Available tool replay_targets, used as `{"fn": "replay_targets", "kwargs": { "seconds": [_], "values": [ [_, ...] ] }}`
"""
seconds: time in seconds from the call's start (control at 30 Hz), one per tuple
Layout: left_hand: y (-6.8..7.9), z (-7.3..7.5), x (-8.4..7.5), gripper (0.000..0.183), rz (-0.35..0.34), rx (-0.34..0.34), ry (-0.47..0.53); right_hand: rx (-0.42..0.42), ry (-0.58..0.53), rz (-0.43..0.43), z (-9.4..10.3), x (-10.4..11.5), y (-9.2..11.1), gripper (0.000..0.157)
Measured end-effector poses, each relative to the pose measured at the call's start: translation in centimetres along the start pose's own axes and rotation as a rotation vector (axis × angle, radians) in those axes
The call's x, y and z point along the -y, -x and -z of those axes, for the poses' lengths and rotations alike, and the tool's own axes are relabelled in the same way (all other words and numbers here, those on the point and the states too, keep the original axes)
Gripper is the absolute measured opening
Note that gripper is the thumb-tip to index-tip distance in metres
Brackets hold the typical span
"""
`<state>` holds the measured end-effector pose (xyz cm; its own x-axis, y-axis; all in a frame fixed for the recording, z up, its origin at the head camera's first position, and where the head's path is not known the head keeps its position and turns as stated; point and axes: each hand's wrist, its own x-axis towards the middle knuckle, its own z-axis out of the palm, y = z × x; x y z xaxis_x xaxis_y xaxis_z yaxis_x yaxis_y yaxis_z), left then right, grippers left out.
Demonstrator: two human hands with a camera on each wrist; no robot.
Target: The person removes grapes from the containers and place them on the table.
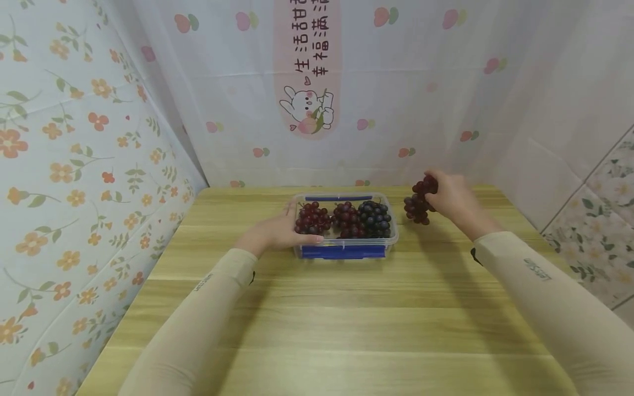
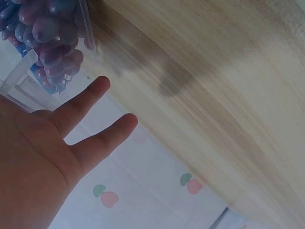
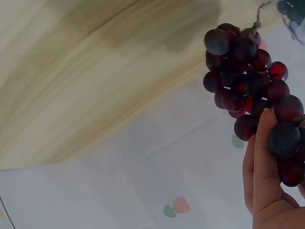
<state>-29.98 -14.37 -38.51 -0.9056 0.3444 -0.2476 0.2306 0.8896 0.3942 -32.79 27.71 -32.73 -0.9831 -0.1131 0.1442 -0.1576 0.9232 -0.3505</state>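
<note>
A clear plastic container (image 1: 339,242) with blue clips sits toward the back of the table. Inside lie a red grape bunch (image 1: 312,219), a darker red grape bunch (image 1: 348,220) and a blue-black grape bunch (image 1: 375,219). At its left end the left hand (image 1: 280,230) rests against the container, thumb along the front rim. Two straight, spread fingers (image 2: 102,145) show in the left wrist view. To the right of the container, the right hand (image 1: 452,197) grips a dark red grape bunch (image 1: 417,209) by its upper part, the grapes hanging down.
The wood-grain table (image 1: 317,330) ends at a fruit-patterned white curtain (image 1: 386,82) behind the container. A floral cloth (image 1: 74,181) hangs on the left, and more flowered fabric (image 1: 599,220) lies on the right.
</note>
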Motion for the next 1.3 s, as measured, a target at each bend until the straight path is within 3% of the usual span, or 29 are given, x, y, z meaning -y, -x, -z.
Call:
{"fn": "replay_targets", "kwargs": {
  "seconds": [1.3],
  "values": [
    [-0.3, 0.0, 0.1, 0.151, -0.001, -0.002, -0.023, 0.025, 0.009, -0.025, -4.1, -3.9, -1.1, 0.065]
  ]
}}
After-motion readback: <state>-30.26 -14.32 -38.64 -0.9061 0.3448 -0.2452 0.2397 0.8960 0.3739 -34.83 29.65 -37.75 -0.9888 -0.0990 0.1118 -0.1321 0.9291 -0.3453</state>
